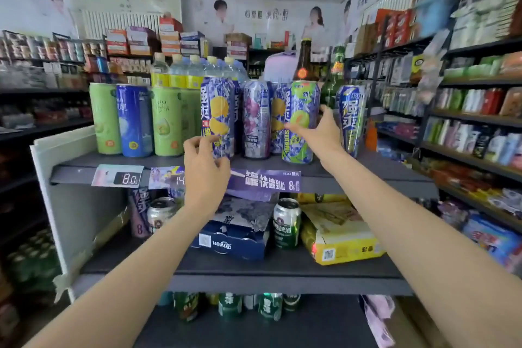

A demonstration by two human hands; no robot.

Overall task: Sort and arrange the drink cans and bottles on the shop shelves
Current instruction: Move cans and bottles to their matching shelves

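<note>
On the top shelf stands a row of tall drink cans. My left hand hangs with loosely curled fingers just in front of the bottom of a purple can with yellow fruit; I cannot tell if it touches it. My right hand wraps round the right side of a green melon can, fingers across its front and thumb up. A purple grape can stands between these two. A blue can stands to the right of my right hand.
Pale green cans and a blue can fill the shelf's left; clear bottles, a brown bottle and a green bottle stand behind. Below lie beer cans, a blue box and a yellow carton. Stocked shelves line both sides.
</note>
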